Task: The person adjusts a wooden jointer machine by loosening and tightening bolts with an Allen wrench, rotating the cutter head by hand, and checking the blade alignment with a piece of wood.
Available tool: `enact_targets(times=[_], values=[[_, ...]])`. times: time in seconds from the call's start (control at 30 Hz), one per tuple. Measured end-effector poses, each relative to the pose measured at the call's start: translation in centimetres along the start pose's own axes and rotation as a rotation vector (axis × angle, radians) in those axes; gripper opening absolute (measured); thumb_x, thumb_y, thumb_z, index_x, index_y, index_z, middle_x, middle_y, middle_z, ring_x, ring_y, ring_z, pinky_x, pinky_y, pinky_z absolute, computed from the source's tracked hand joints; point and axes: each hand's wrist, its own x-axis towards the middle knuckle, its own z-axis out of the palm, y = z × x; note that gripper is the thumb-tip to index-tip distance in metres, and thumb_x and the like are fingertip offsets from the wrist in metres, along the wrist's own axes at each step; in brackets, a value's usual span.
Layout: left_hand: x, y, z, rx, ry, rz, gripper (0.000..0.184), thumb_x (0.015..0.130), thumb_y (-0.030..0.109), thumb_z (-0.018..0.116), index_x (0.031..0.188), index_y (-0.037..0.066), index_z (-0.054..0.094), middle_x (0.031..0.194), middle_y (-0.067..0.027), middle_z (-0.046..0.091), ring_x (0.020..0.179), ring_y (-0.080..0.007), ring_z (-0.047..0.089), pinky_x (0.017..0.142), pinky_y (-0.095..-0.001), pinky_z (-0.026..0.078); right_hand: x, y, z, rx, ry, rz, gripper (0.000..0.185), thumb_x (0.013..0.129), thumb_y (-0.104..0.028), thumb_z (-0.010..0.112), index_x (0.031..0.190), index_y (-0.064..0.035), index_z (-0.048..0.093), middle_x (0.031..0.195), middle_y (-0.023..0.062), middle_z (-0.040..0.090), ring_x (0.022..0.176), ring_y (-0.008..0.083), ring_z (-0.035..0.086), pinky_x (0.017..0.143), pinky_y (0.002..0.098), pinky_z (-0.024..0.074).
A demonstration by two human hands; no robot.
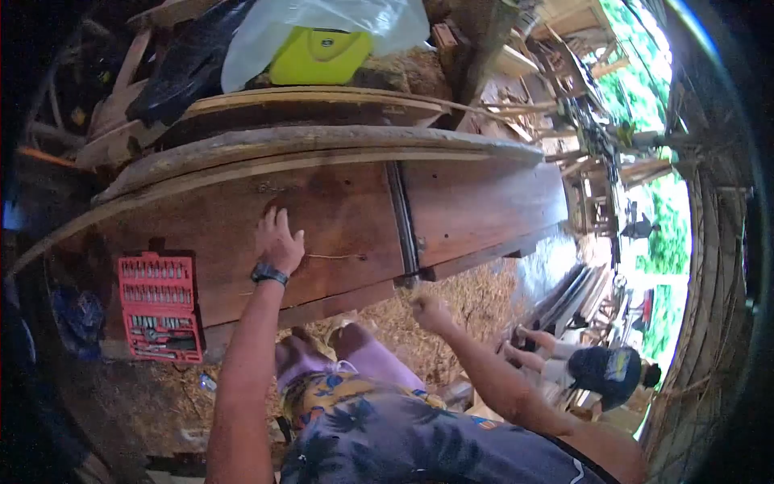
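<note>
A wide, reddish-brown wooden panel (339,210) lies in front of me, and a dark metal bar clamp (403,214) runs across it. My left hand (280,242), with a watch at the wrist, rests on the panel with its fingers apart. Just off the near edge, close to the clamp's end, my right hand (433,313) is closed. Whatever may be inside that fist is too small and blurred to make out. An opened red socket set (196,310) sits at the panel's left end, with rows of sockets and a ratchet inside.
Long rough-edged boards (322,141) line the far side of the panel. Beyond them lie a yellow-green case (318,56) and plastic sheeting (395,20). Wood shavings (476,302) cover the floor. Another person (605,375) bends near stacked planks at right.
</note>
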Motion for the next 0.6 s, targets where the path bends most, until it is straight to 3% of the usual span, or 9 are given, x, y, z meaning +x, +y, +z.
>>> enact_targets(times=[0.07, 0.23, 0.27, 0.4, 0.5, 0.57, 0.6], values=[[1.6, 1.3, 1.8, -0.051, 0.001, 0.089, 0.064, 0.086, 0.030, 0.070, 0.139, 0.002, 0.048, 0.147, -0.0207, 0.044, 0.130, -0.0416, 0.045, 0.108, -0.0537, 0.037, -3.5, 3.7, 3.8, 0.007, -0.174, 0.038, 0.030, 0.087, -0.024, 0.059, 0.105, -0.0044, 0.071, 0.095, 0.0284, 0.069, 0.092, 0.0463, 0.067, 0.083, 0.0543, 0.0529], [5.3, 4.8, 4.3, -0.100, -0.008, 0.138, 0.066, 0.088, 0.031, 0.069, 0.144, 0.007, 0.044, 0.152, -0.0170, 0.039, 0.137, -0.0425, 0.039, 0.112, -0.0619, 0.031, -9.1, 6.5, 8.3, 0.049, -0.345, 0.191, 0.039, 0.089, -0.026, 0.060, 0.123, -0.0075, 0.066, 0.101, 0.0245, 0.070, 0.099, 0.0427, 0.067, 0.088, 0.0502, 0.0510], [6.0, 5.2, 4.4, 0.028, 0.037, 0.205, 0.069, 0.090, 0.032, 0.067, 0.148, 0.007, 0.040, 0.155, -0.0163, 0.035, 0.137, -0.0423, 0.039, 0.112, -0.0618, 0.031, -9.6, 7.8, 9.8, 0.072, -0.288, 0.155, 0.042, 0.092, -0.027, 0.058, 0.132, -0.0136, 0.061, 0.102, 0.0240, 0.070, 0.099, 0.0418, 0.067, 0.086, 0.0501, 0.0513], [9.2, 6.7, 4.5, 0.145, 0.139, 0.338, 0.067, 0.089, 0.031, 0.068, 0.146, 0.006, 0.042, 0.155, -0.0157, 0.035, 0.139, -0.0418, 0.036, 0.113, -0.0599, 0.031, -9.0, 8.3, 9.2, 0.217, -0.211, 0.186, 0.038, 0.096, -0.027, 0.056, 0.133, -0.0256, 0.062, 0.099, 0.0203, 0.071, 0.095, 0.0389, 0.068, 0.085, 0.0458, 0.0525], [11.3, 7.2, 5.3, 0.240, 0.205, 0.370, 0.066, 0.088, 0.031, 0.069, 0.144, 0.005, 0.045, 0.152, -0.0168, 0.039, 0.138, -0.0409, 0.036, 0.114, -0.0572, 0.031, -7.4, 11.8, 11.8, 0.451, 0.103, -0.018, 0.032, 0.095, -0.022, 0.058, 0.126, -0.0206, 0.067, 0.098, 0.0203, 0.071, 0.093, 0.0362, 0.069, 0.084, 0.0442, 0.0530], [13.6, 4.6, 8.7, 0.278, 0.284, 0.375, 0.064, 0.087, 0.032, 0.068, 0.141, 0.004, 0.047, 0.146, -0.0192, 0.043, 0.135, -0.0394, 0.039, 0.115, -0.0550, 0.030, -5.1, 12.6, 12.4, 0.476, 0.134, -0.008, 0.026, 0.094, -0.017, 0.060, 0.117, -0.0142, 0.071, 0.101, 0.0199, 0.072, 0.093, 0.0347, 0.070, 0.083, 0.0415, 0.0536], [12.3, 6.8, 6.3, 0.426, 0.288, 0.346, 0.062, 0.087, 0.034, 0.069, 0.138, 0.003, 0.050, 0.143, -0.0181, 0.045, 0.131, -0.0400, 0.043, 0.114, -0.0530, 0.032, -3.9, 13.0, 13.0, 0.494, 0.162, -0.011, 0.026, 0.094, -0.018, 0.061, 0.117, -0.0129, 0.071, 0.102, 0.0199, 0.072, 0.093, 0.0349, 0.070, 0.083, 0.0405, 0.0537]])
